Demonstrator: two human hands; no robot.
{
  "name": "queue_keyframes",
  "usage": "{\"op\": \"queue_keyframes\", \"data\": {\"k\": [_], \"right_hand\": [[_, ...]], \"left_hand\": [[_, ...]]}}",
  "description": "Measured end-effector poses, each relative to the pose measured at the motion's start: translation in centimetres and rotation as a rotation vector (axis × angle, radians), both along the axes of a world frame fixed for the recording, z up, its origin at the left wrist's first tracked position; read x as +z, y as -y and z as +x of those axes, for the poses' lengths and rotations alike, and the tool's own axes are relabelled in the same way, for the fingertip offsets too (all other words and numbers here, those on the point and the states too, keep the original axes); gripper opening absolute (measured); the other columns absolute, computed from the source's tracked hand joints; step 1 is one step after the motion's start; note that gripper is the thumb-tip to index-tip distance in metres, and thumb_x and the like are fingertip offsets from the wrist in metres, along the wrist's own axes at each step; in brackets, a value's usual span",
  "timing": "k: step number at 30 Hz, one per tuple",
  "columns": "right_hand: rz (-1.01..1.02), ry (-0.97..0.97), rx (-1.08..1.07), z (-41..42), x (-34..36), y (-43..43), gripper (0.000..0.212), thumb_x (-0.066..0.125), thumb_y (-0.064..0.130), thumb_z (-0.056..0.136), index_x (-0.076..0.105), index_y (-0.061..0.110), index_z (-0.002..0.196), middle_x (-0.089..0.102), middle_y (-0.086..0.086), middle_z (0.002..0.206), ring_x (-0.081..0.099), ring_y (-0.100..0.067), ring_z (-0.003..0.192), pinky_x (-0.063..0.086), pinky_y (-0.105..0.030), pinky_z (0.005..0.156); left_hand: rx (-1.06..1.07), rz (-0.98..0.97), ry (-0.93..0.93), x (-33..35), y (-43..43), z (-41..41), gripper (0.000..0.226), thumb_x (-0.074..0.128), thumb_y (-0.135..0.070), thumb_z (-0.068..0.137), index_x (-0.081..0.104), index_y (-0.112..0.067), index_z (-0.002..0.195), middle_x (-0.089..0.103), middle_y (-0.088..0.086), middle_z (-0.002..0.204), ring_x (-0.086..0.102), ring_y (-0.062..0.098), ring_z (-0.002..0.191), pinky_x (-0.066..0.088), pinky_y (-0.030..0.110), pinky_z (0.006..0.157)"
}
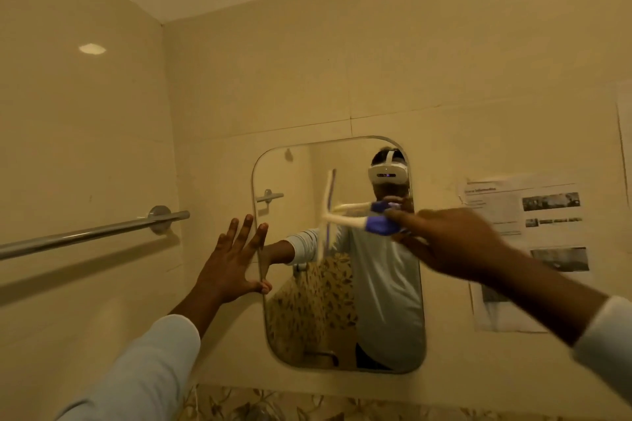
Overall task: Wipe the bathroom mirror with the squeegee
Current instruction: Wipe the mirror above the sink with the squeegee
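Nearest, two pale sleeves reach up from the lower corners. The left hand (232, 260) is spread, fingers apart, its fingertips and thumb pressed flat against the left edge of the mirror (386, 301), part on the glass and part on the wall (342, 79) beside it. The right hand (448, 246) comes in from the right and is closed round the blue grip of the squeegee (345, 220), holding it in front of the upper half of the mirror. The white handle runs leftward from that hand to the blade, which stands nearly upright, well right of the left hand; it is blurred, so contact with the glass cannot be told. Further left, a towel bar (85, 234) is fixed to the side wall. Right of the mirror, printed papers (533, 243) are stuck on the wall.
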State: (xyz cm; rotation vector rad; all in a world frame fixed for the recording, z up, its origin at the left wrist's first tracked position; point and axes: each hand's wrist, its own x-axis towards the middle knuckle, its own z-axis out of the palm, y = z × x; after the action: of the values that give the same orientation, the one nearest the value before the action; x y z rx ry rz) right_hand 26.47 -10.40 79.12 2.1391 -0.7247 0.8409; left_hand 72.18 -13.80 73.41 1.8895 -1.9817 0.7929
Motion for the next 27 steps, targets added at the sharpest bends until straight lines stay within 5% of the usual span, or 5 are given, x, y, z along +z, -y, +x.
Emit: {"op": "queue_keyframes", "data": {"k": [4, 12, 17, 22, 27], "right_hand": [[0.085, -0.08, 0.033, 8.2, -1.9, 1.1, 0.053, 0.045, 0.04, 0.108, 0.034, 0.024, 0.157, 0.071, -0.006, 0.121, 0.07, -0.019, 0.095, 0.061, -0.035, 0.08], [0.049, -0.15, -0.028, 7.9, -3.3, 2.4, 0.055, 0.046, 0.034, 0.108, 0.029, 0.024, 0.159, 0.07, -0.007, 0.119, 0.069, -0.021, 0.093, 0.06, -0.037, 0.08], [-0.026, -0.135, -0.076, -1.7, -4.3, 0.9, 0.068, 0.089, 0.031, 0.076, 0.064, 0.02, 0.138, 0.064, 0.002, 0.068, 0.048, -0.006, 0.046, 0.042, -0.017, 0.044], [0.025, -0.116, -0.208, -10.2, -5.6, 0.1, 0.1, 0.1, 0.02, 0.057, 0.052, 0.017, 0.145, 0.061, 0.0, 0.062, 0.043, -0.007, 0.042, 0.035, -0.018, 0.04], [0.072, -0.058, -0.247, -14.5, -7.2, 0.2, 0.111, 0.094, 0.023, 0.068, 0.03, 0.024, 0.159, 0.061, -0.002, 0.067, 0.049, -0.013, 0.048, 0.048, -0.031, 0.04]], "left_hand": [[-0.051, 0.004, -0.033, -0.1, 0.0, 0.2, 0.138, 0.064, -0.088, 0.068, -0.026, -0.035, 0.158, -0.041, -0.003, 0.163, -0.036, 0.027, 0.151, 0.0, 0.057, 0.128], [-0.021, 0.017, -0.024, -0.1, 0.2, 0.2, 0.14, 0.064, -0.089, 0.066, -0.028, -0.035, 0.157, -0.042, -0.002, 0.163, -0.036, 0.03, 0.151, 0.002, 0.057, 0.128], [-0.015, -0.002, -0.016, -0.3, 0.6, 0.4, 0.143, 0.064, -0.091, 0.063, -0.028, -0.035, 0.158, -0.04, 0.0, 0.164, -0.034, 0.031, 0.152, 0.001, 0.057, 0.128], [-0.03, -0.015, -0.017, -0.4, 0.9, 0.7, 0.143, 0.062, -0.093, 0.061, -0.028, -0.037, 0.157, -0.039, -0.001, 0.165, -0.034, 0.03, 0.153, 0.002, 0.058, 0.128], [-0.013, -0.009, -0.004, -0.4, 0.7, 0.6, 0.144, 0.063, -0.093, 0.061, -0.03, -0.037, 0.157, -0.039, 0.0, 0.165, -0.032, 0.032, 0.153, 0.004, 0.058, 0.127]]}}
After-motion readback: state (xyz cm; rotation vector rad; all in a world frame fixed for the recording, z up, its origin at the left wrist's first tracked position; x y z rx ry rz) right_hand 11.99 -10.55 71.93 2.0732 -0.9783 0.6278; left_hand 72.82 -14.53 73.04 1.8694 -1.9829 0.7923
